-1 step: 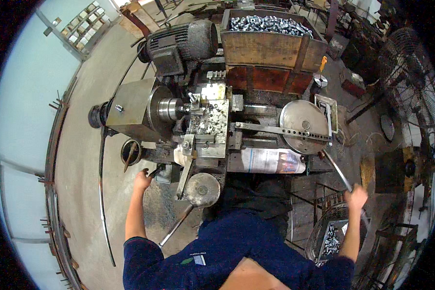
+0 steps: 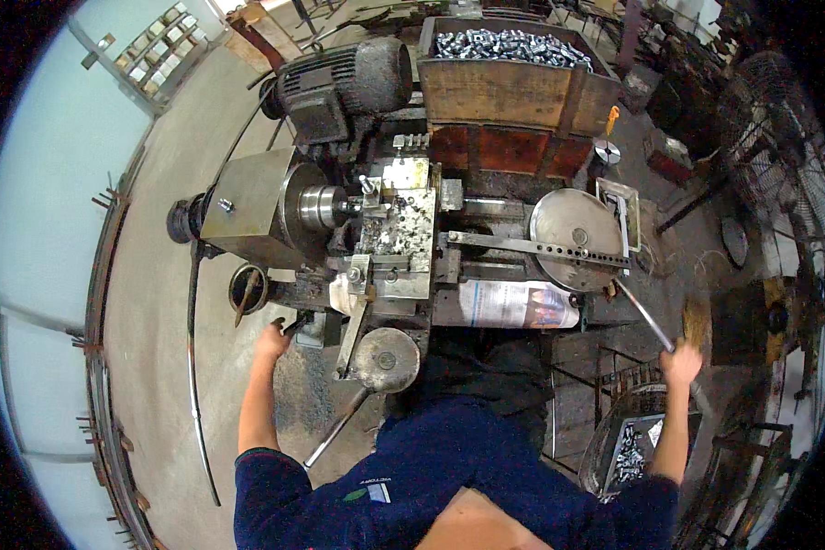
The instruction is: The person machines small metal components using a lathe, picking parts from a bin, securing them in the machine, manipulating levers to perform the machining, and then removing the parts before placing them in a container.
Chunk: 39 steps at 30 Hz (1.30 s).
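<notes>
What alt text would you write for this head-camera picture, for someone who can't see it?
Seen from above, a person in a dark blue top stands at a metal lathe, the left hand on a small handle at its front and the right hand gripping a long lever. Behind the machine, a wooden crate holds small metal parts.

— Any packages, labels or screens showing around that lathe?

— Only a printed paper sheet [image 2: 518, 304], white with blue and reddish patches, is lying wrapped along the machine's front edge. A small white-and-green badge [image 2: 368, 493] is sitting on the person's dark blue shirt.
</notes>
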Motion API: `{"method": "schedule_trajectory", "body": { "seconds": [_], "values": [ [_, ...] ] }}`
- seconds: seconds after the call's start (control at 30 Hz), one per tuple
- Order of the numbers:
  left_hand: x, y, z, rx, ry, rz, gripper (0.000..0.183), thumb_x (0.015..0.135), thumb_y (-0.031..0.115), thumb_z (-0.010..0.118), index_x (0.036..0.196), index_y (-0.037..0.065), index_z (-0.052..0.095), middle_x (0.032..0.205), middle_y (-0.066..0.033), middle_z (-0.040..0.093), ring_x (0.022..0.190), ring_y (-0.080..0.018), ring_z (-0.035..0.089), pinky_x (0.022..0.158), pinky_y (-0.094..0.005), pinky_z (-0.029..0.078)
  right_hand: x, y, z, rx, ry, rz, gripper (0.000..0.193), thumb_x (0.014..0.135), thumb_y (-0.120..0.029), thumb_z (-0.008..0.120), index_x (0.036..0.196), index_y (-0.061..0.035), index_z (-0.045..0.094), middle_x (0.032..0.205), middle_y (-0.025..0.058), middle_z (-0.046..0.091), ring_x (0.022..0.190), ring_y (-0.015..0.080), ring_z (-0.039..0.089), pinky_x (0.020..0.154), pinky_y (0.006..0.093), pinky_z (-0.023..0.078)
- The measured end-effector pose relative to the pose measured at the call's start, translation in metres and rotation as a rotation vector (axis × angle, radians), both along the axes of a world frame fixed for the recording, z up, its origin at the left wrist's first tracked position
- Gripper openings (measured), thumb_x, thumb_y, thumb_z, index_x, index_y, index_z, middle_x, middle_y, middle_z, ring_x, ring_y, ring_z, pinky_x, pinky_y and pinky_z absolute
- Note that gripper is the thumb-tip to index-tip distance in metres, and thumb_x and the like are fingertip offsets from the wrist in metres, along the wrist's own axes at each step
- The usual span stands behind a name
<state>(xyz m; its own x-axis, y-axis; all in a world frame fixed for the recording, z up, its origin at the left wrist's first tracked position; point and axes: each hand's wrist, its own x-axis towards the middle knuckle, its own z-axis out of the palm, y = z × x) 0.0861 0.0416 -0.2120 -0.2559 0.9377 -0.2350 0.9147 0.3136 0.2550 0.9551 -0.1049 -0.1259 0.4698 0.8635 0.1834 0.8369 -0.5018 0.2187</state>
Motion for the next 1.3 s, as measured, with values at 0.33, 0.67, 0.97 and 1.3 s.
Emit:
{"method": "schedule_trajectory", "body": {
  "seconds": [0.33, 0.67, 0.97, 1.3],
  "values": [
    [0.048, -0.002, -0.094, 0.085, 0.074, 0.229, 0.052, 0.075, 0.05, 0.059, 0.087, 0.0, 0.057, 0.081, -0.0223, 0.063, 0.081, -0.0401, 0.061, 0.066, -0.0454, 0.049, 0.021, 0.092, 0.004, -0.036, -0.071, -0.319, 0.036, 0.071, -0.023, 0.054, 0.106, -0.0187, 0.059, 0.105, 0.0073, 0.056, 0.106, 0.0257, 0.049, 0.091, 0.0504, 0.033],
    [0.049, -0.015, -0.042, 0.025, 0.109, 0.069, 0.04, 0.074, 0.035, 0.062, 0.098, 0.004, 0.054, 0.093, -0.0201, 0.061, 0.085, -0.0363, 0.059, 0.071, -0.0464, 0.047, -0.096, 0.065, 0.004, 0.387, 0.092, -0.029, 0.078, 0.057, -0.025, 0.067, 0.129, -0.0084, 0.041, 0.136, 0.0182, 0.033, 0.131, 0.035, 0.022, 0.104, 0.0516, 0.02],
    [-0.058, -0.012, 0.069, 0.259, -0.242, 0.111, 0.033, 0.079, 0.019, 0.06, 0.106, 0.001, 0.058, 0.069, -0.0139, 0.062, 0.06, -0.0192, 0.061, 0.056, -0.0333, 0.046, -0.338, 0.193, 0.164, 0.566, 0.702, 1.269, 0.041, 0.051, -0.016, 0.063, 0.09, -0.0028, 0.06, 0.101, 0.0137, 0.058, 0.105, 0.0338, 0.05, 0.089, 0.0439, 0.041],
    [-0.122, -0.108, 0.159, 0.347, 0.034, 0.557, 0.035, 0.082, 0.033, 0.056, 0.097, 0.003, 0.063, 0.078, -0.0177, 0.064, 0.074, -0.0319, 0.063, 0.064, -0.0416, 0.048, -0.519, 0.285, 0.158, -0.098, 0.172, 1.343, 0.031, 0.057, -0.026, 0.061, 0.079, -0.0042, 0.068, 0.093, 0.0159, 0.06, 0.097, 0.0288, 0.053, 0.103, 0.0461, 0.022]
  ]
}}
